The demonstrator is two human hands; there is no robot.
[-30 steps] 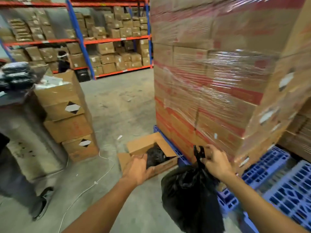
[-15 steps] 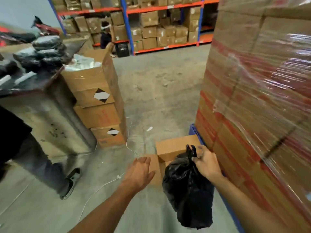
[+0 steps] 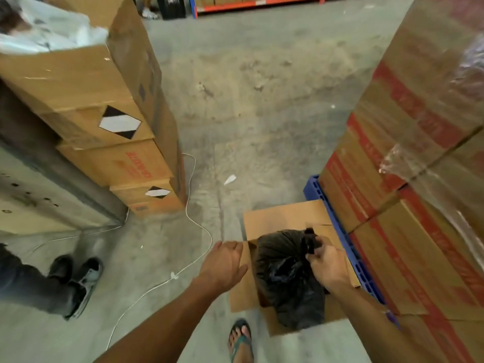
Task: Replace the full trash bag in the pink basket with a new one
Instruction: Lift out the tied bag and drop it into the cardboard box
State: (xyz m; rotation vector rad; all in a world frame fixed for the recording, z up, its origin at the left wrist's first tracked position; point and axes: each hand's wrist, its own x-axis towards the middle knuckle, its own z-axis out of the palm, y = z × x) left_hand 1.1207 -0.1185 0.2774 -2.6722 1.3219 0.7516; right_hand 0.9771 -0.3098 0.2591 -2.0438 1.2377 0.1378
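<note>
A full black trash bag (image 3: 288, 273), tied at the top, hangs inside an open cardboard box (image 3: 282, 218) on the floor. My right hand (image 3: 327, 263) grips the bag's knotted neck from the right. My left hand (image 3: 222, 265) hovers open just left of the box, next to its left flap, holding nothing. The pink basket is not in view.
A shrink-wrapped stack of cartons (image 3: 419, 166) on a blue pallet (image 3: 314, 189) rises at the right. Stacked boxes (image 3: 110, 121) stand at the left. A white cable (image 3: 193, 226) runs across the concrete floor. Another person's shoes (image 3: 76, 279) are at the left; my sandalled foot (image 3: 241, 339) is below.
I have stepped up to the box and look down more steeply. My right hand has lowered the black bag from above the floor into the open box.
</note>
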